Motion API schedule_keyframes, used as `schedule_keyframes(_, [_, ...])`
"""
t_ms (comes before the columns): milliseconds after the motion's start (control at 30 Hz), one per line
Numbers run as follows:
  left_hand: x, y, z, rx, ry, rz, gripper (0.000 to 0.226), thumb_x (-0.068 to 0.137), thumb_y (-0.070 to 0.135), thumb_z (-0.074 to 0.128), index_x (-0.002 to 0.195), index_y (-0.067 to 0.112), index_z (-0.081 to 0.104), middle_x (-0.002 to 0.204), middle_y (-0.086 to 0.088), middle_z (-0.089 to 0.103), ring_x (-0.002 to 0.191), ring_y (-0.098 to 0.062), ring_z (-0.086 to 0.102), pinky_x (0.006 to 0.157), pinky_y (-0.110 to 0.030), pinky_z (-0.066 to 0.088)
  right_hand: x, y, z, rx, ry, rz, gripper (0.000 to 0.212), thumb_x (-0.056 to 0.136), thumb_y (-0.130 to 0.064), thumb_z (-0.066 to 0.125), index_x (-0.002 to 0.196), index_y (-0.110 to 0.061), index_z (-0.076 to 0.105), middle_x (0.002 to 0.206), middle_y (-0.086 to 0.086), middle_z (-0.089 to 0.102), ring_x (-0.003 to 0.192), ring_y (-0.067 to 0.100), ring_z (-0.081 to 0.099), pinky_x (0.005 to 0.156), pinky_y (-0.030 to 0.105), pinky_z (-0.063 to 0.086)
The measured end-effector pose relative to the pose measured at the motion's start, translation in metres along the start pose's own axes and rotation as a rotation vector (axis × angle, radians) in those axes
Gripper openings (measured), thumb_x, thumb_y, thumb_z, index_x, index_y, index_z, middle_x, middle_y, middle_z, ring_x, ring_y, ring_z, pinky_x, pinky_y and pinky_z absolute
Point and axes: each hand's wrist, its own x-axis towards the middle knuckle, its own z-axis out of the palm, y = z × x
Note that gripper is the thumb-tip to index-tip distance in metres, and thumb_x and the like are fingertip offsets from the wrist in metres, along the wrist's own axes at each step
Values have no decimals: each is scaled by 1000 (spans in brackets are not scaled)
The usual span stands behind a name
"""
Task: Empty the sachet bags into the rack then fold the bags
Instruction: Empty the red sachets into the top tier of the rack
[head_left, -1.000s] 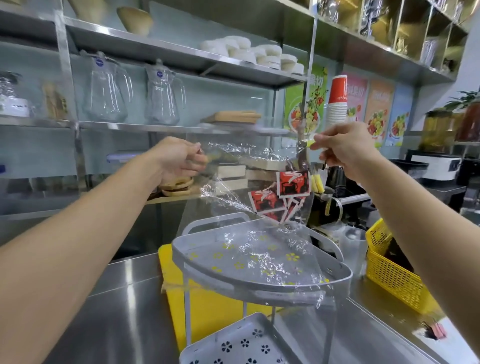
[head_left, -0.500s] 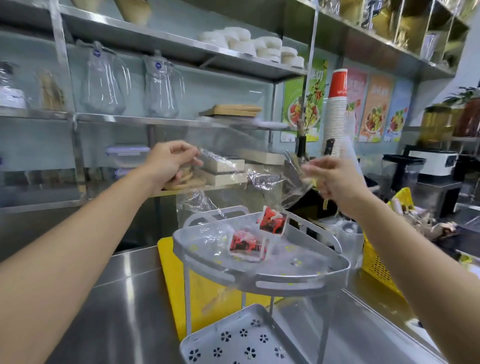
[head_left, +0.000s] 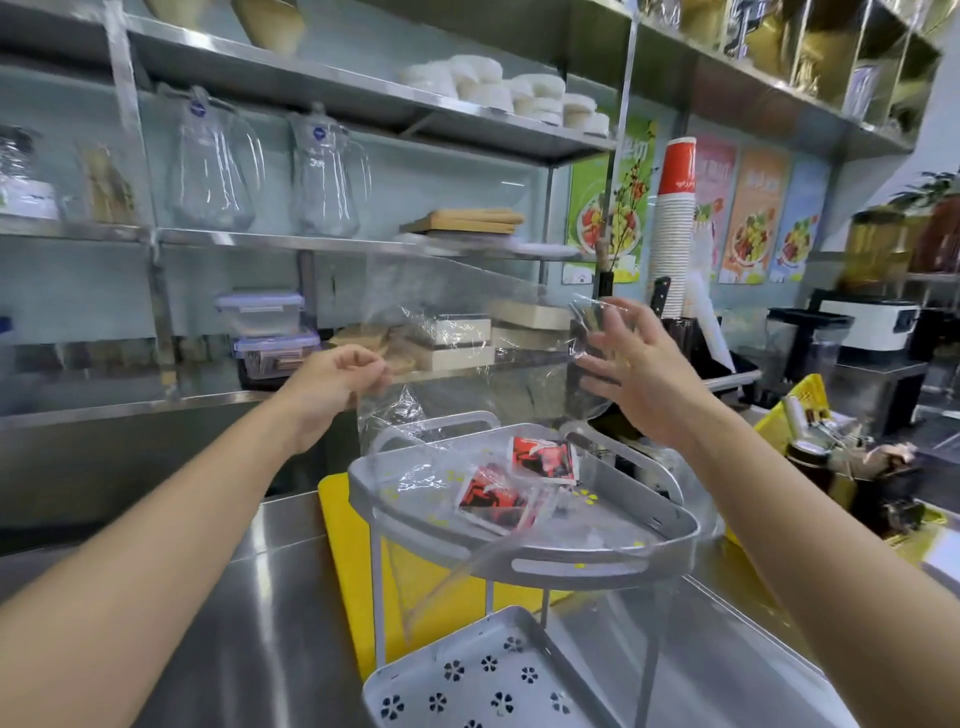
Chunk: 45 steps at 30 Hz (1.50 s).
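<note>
The left hand (head_left: 332, 384) pinches one edge of the clear bag (head_left: 457, 332) between its fingers (head_left: 371, 371). The right hand (head_left: 631, 374) has its fingers (head_left: 621, 319) spread, pressed against the bag's other edge. Below both hands, red sachets (head_left: 514, 480) lie in the grey rack (head_left: 597, 564) on the steel desk (head_left: 249, 623).

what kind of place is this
Most likely a drinks or snack shop's prep counter: a tall stack of paper cups, glass pitchers on steel shelving, and food posters on the wall.
</note>
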Motion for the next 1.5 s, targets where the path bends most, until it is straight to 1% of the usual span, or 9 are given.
schedule_keyframes(100, [-4,-3,5,-212,-22,-125,16,93,16,49,78,20,52,59,8,70,60,-5,67,67,-33,45,-6,14,-1,-156,-133,164,58,75,-2,68,126,-6,43,109,0,51,102,15,53,99,31,40])
schedule_keyframes(200, [-9,-4,10,-247,7,-140,19,95,17,47,76,21,50,56,9,69,65,-7,67,67,-33,42,-17,28,0,-294,-93,222,28,78,16,58,104,5,60,97,11,61,96,20,58,89,26,50])
schedule_keyframes(400, [-10,1,10,-198,34,-151,7,92,15,52,86,19,52,63,5,72,74,-14,66,70,-33,45,-17,12,17,-210,20,108,13,98,-21,42,98,-20,55,83,-2,59,71,11,59,64,31,46])
schedule_keyframes(500, [-13,0,9,-136,-26,-155,35,80,-3,64,109,9,50,90,-9,67,83,-21,62,68,-28,52,-14,15,7,-246,-121,151,41,87,-15,62,122,-25,44,94,3,58,86,17,61,84,38,52])
schedule_keyframes(667, [-19,-3,10,-33,-29,-159,21,73,-11,66,82,6,60,81,-8,63,87,-22,56,75,-24,46,-14,29,-7,-475,-119,248,19,72,9,69,91,11,63,91,21,66,82,21,67,67,15,54])
schedule_keyframes(800, [-17,5,6,342,23,-103,15,75,3,71,69,10,60,69,-4,58,65,-12,48,57,-22,33,-9,20,-4,-590,-10,95,6,81,-2,66,85,1,66,75,8,63,68,14,57,62,16,48])
schedule_keyframes(967, [-4,36,10,289,60,-110,16,93,11,50,79,12,42,75,-11,59,35,-12,55,32,-18,38,5,-7,5,-614,54,32,20,89,-13,59,86,5,63,78,21,59,41,14,37,31,17,25])
schedule_keyframes(1300, [14,87,17,73,192,33,8,96,11,44,95,5,48,97,-17,62,79,-26,68,71,-35,57,25,-62,11,-479,221,-211,18,85,-16,64,88,2,65,69,6,63,33,4,40,34,17,32])
schedule_keyframes(1500, [12,95,3,155,242,168,12,91,22,56,81,17,50,85,0,71,42,-14,38,36,-20,31,24,-77,14,-349,262,-393,10,77,-19,72,72,-14,65,66,-4,62,54,-4,56,61,13,45])
